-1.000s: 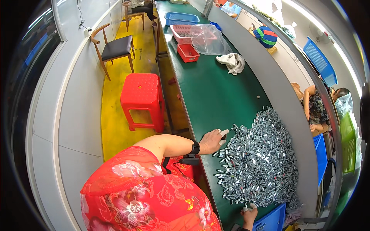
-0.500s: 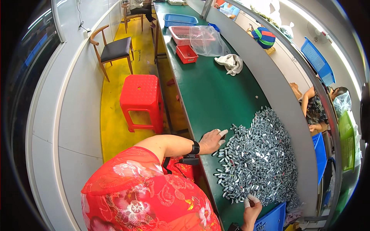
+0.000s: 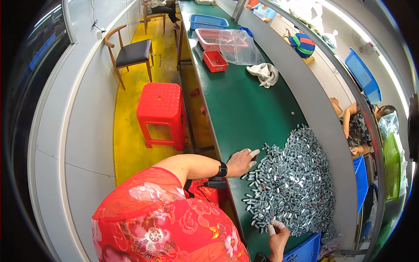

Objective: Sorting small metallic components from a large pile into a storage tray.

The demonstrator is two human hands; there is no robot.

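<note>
A broad heap of small, shiny, grey elongated metal-looking pieces (image 3: 292,187) is spread over the green tabletop (image 3: 257,109). At the heap's left edge my left hand (image 3: 241,162) rests low, with pale covers on its fingertips. Its thumb and forefinger are apart; the underside of the hand is hidden. My right hand (image 3: 278,241) is at the heap's near edge, its covered fingertips brought together among the pieces. What they pinch is too small to make out. Just beside the right wrist lies a blue tray (image 3: 304,250), partly cut off by the picture's lower edge.
Farther along the table are a white cloth (image 3: 264,74), a small red box (image 3: 214,61), a pink basket (image 3: 205,43) under a clear plastic bag and a blue basket (image 3: 208,21). A grey partition (image 3: 305,91) borders the right side. A red stool (image 3: 159,111) stands at left.
My right hand has shifted slightly left and up along the heap's near edge, with its fingertips closer together. My left hand stays nearly in place. The whole view has shifted slightly.
</note>
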